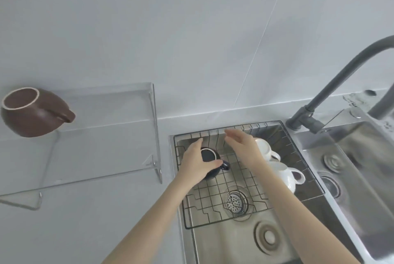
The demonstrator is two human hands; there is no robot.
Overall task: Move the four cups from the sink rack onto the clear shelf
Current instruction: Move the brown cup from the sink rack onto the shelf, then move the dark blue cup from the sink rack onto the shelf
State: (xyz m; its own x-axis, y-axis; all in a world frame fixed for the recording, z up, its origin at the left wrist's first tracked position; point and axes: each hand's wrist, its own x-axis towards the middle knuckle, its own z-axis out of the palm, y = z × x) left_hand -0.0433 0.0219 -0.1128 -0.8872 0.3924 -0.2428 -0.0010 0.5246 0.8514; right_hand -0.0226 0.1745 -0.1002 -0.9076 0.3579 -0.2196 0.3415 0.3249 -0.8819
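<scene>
A brown cup (32,112) stands on the clear shelf (110,101) at its far left end. In the sink, a black wire rack (215,210) holds a dark blue cup (210,158) upside down, and my left hand (196,163) is wrapped around it. My right hand (243,146) hovers over the rack beside it, fingers apart and holding nothing. Two white cups (265,148) (285,175) lie in the rack just right of my right wrist, partly hidden by my forearm.
A grey faucet (332,93) arches over the sink's right side. A round drain strainer (236,201) shows through the rack. A second steel basin (358,167) lies to the right. White counter (96,221) surrounds the shelf's legs.
</scene>
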